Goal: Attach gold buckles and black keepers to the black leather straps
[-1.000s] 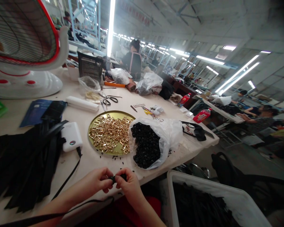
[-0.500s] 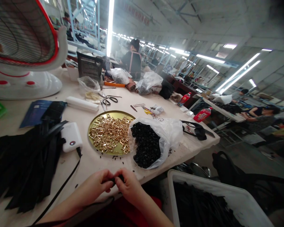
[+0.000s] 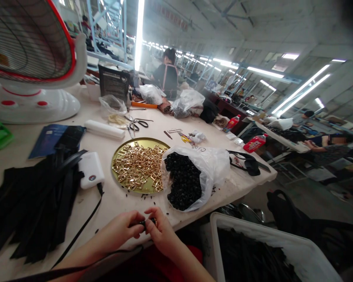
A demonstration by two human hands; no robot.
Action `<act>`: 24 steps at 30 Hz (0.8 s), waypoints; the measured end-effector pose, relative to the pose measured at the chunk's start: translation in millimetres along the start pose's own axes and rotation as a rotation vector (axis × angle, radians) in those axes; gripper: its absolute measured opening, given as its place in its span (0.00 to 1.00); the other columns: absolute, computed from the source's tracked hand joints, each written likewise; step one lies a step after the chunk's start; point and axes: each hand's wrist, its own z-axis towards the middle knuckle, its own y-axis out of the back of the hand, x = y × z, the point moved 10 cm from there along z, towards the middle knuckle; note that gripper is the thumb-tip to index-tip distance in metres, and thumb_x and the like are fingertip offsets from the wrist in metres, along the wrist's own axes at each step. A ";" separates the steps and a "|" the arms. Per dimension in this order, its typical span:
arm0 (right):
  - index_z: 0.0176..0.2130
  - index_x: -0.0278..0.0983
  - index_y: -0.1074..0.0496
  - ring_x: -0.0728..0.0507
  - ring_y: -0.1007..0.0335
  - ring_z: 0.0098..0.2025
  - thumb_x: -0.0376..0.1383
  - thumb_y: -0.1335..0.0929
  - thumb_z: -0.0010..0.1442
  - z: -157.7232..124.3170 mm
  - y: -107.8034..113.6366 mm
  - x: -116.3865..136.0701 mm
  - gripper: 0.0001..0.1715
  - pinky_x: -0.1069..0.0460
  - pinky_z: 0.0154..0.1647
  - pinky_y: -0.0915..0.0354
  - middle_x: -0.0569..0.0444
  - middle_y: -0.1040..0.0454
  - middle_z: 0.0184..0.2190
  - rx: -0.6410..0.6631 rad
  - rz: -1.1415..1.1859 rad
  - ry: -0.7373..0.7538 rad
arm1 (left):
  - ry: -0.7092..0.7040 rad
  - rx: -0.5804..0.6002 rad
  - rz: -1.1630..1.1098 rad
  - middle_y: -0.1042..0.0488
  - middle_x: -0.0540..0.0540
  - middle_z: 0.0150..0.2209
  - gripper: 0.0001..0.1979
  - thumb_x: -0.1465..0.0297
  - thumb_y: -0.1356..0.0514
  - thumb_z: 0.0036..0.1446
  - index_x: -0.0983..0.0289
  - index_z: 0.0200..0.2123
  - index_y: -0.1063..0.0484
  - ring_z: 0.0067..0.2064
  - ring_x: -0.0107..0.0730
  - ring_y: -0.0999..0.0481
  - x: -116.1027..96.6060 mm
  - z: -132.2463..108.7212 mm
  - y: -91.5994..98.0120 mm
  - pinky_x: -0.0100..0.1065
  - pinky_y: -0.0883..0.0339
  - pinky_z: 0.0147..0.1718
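My left hand and my right hand meet at the near table edge, both pinched on a small black part held between the fingertips. A thin black strap runs from under my left wrist toward the lower left. Just beyond my hands lies a round gold tray heaped with gold metal buckles. To its right, an open white plastic bag spills small black pieces.
A pile of black straps and a white power bank lie at left, a red-rimmed fan behind. Scissors sit mid-table. A white bin of black straps stands at lower right. People sit at far tables.
My hands stay joined on the black part with small finger shifts. The view has drifted slightly.
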 end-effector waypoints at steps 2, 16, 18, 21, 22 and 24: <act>0.46 0.39 0.41 0.50 0.37 0.28 0.35 0.42 0.60 1.2 0.5 -1.3 0.13 0.55 0.30 0.41 0.58 0.37 0.28 -0.024 -0.025 0.005 | 0.040 0.018 0.007 0.26 0.49 0.23 0.10 0.65 0.49 0.47 0.63 0.25 0.30 0.26 0.33 0.26 5.8 -0.9 0.6 0.29 0.37 0.26; 0.29 0.37 0.38 0.51 0.45 0.21 0.44 0.34 0.53 9.4 -6.2 -29.7 0.13 0.56 0.22 0.48 0.62 0.41 0.19 -0.003 0.143 -0.132 | 0.007 -0.109 0.311 0.23 0.53 0.23 0.14 0.65 0.50 0.51 0.62 0.24 0.27 0.27 0.35 0.26 4.1 -10.5 23.4 0.29 0.44 0.24; 0.28 0.37 0.39 0.52 0.46 0.19 0.45 0.35 0.53 8.8 -15.5 -35.2 0.14 0.57 0.21 0.49 0.63 0.42 0.18 0.041 0.224 -0.162 | 0.012 -0.120 0.350 0.22 0.54 0.24 0.14 0.65 0.50 0.51 0.62 0.24 0.26 0.27 0.36 0.25 2.0 -12.6 22.1 0.29 0.45 0.22; 0.27 0.37 0.40 0.52 0.47 0.18 0.47 0.34 0.50 11.8 -23.8 -41.4 0.17 0.57 0.20 0.49 0.64 0.42 0.17 0.070 0.272 -0.174 | 0.014 -0.152 0.416 0.22 0.55 0.25 0.13 0.65 0.49 0.51 0.62 0.26 0.25 0.27 0.37 0.25 -2.3 -12.2 18.0 0.29 0.45 0.22; 0.27 0.37 0.40 0.52 0.47 0.18 0.48 0.34 0.50 14.3 -24.4 -44.0 0.17 0.57 0.20 0.49 0.63 0.42 0.17 0.074 0.259 -0.176 | 0.014 -0.169 0.439 0.21 0.55 0.26 0.13 0.65 0.49 0.52 0.62 0.27 0.25 0.28 0.37 0.25 -3.4 -11.3 19.0 0.29 0.44 0.22; 0.27 0.37 0.38 0.51 0.44 0.19 0.48 0.34 0.50 21.6 -19.6 -48.3 0.16 0.56 0.21 0.48 0.62 0.39 0.17 0.054 0.147 -0.165 | 0.016 -0.220 0.491 0.21 0.55 0.27 0.13 0.63 0.48 0.52 0.62 0.27 0.25 0.29 0.38 0.24 -4.0 -10.5 30.8 0.29 0.42 0.25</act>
